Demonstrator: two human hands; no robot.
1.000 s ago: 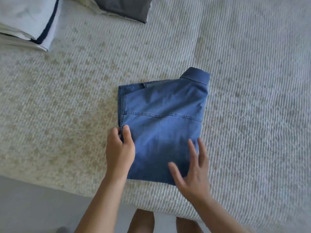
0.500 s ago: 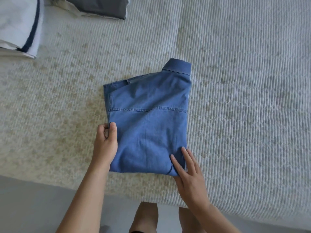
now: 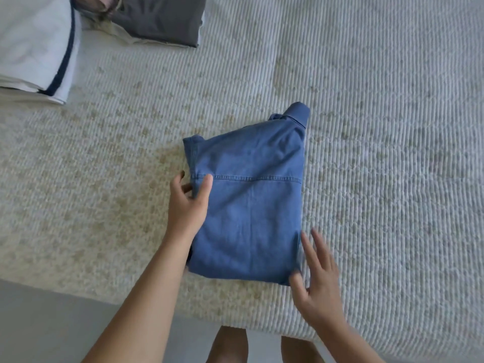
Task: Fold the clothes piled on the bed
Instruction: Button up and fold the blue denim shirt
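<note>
We see the blue denim shirt (image 3: 248,205) lying folded into a compact rectangle near the front edge of the bed (image 3: 379,127), roughly at the centre of the view. Its long axis runs from about 6 o'clock up toward 12, tilted a little clockwise, with the collar end at 1 o'clock.

Our left hand (image 3: 187,205) grasps the shirt's 9 o'clock edge: the thumb lies on top beside the stitched seam while the fingers curl under the fold. Our right hand (image 3: 318,281) is spread with straight fingers at the shirt's 5 o'clock corner; it is motion-blurred, so we can only say it probably touches the cloth edge and grasps nothing.

The bundle sits between the two hands, the left alongside its middle, the right at its near corner. We judge this garment nearly done, and lifting it would call for the right hand to slide under the 3 o'clock edge to match the left.

At 11 o'clock a folded white garment with a navy stripe (image 3: 39,48) and a folded grey one (image 3: 162,19) already rest, well apart from the shirt.
</note>
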